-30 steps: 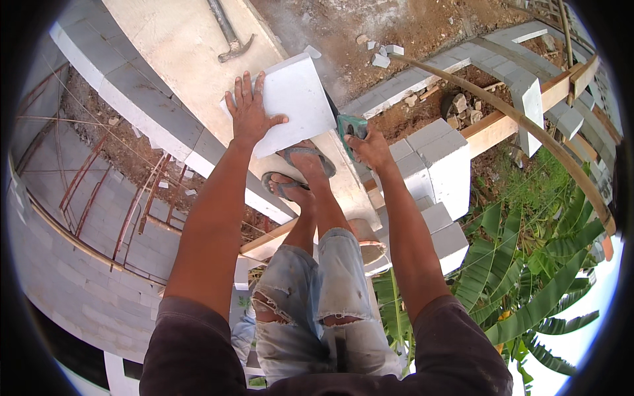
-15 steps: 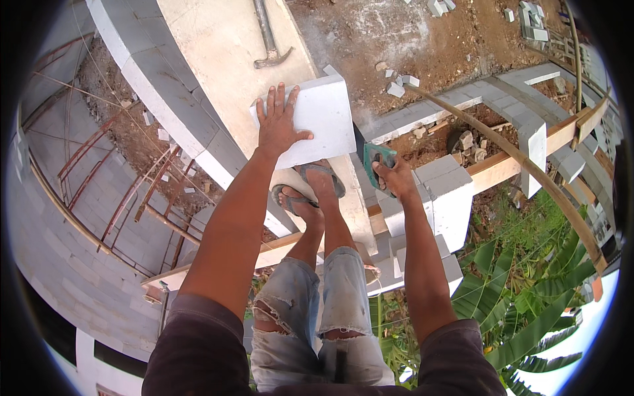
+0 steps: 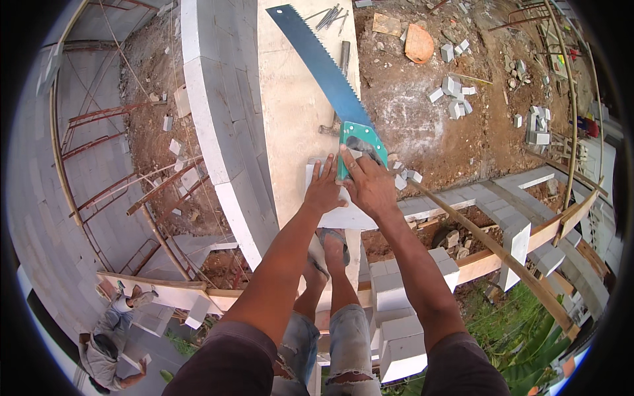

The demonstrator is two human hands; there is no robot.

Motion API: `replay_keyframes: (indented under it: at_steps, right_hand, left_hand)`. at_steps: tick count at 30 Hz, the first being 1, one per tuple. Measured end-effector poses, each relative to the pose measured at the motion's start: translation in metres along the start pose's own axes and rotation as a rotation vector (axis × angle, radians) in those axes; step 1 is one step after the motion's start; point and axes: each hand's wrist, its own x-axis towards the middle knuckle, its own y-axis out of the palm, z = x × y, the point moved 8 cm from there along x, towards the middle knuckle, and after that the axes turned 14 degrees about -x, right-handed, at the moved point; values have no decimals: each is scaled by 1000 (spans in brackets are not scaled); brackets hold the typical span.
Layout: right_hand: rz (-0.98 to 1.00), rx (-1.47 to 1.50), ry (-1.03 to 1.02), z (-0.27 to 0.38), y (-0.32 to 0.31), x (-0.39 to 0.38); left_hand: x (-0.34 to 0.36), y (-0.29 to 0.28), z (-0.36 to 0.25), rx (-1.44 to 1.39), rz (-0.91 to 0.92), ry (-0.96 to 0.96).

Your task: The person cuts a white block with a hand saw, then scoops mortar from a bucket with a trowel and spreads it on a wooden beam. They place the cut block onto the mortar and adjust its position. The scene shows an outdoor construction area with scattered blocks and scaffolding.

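Note:
My left hand (image 3: 322, 188) lies with its fingers apart on a white block (image 3: 343, 216) on a pale board (image 3: 284, 119). My right hand (image 3: 366, 185), beside it, is closed on the green handle of a hand saw (image 3: 356, 132), at the right of the block. The long dark blue blade (image 3: 317, 63) points away from me and leftward, above the board. Partly behind it are a hammer (image 3: 330, 129) and, higher up, several loose nails (image 3: 330, 18). My sandalled foot shows just below the block.
A long block wall (image 3: 214, 119) runs left of the board, with metal scaffolding (image 3: 99, 112) beyond. Rubble (image 3: 456, 99), stacked blocks (image 3: 399, 333), timber beams (image 3: 475, 261) and a bamboo pole (image 3: 495, 251) are at the right, banana leaves lower right. Another person (image 3: 109, 343) is at the lower left.
The saw has come up from beside the block, its whole blade now showing, pointed forward. Both hands are closer together, the left shifted right. The view has swung, revealing nails and another person.

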Motion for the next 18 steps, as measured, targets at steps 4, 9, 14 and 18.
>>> replay_keyframes:
  at_steps: [4,9,14,18]
  right_hand:
    - [83,-229,-44,-1,70,85]
    - [201,-191,32,-10,134,62]
    - [244,-114,175,8,94,-35]
    - [453,-75,313,11,71,-165]
  left_hand:
    - [-47,-35,-1,-162,-52,-26]
    - [-200,14,86,-361,-55,-330]
    - [-431,110,145,-649,191,-824]
    - [-556,151,103,-1033,161,-1073]
